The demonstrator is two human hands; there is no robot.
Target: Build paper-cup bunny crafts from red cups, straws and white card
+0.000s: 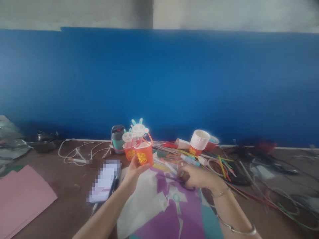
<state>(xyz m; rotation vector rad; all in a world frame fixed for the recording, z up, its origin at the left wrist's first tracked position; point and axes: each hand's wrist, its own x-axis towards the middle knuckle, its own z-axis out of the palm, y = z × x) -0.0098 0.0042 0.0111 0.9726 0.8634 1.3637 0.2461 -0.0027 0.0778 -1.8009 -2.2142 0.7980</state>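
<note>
Left forearm (107, 207) foremost; grip (136, 168) low around red cup (144, 153).

I see free passage over the brown table (66, 181), between pink paper (26, 199) and phone (106, 182); white cables (77, 161) close its far end. Beyond the right hand (190, 175), the cup stack (199, 142) and coloured strips (222, 167) obstruct.

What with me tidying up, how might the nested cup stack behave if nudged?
The nested cup stack would probably tip, being tall over a narrow base. It looks light, seemingly thin paper. Tipped, it may roll on its round rims.
</note>
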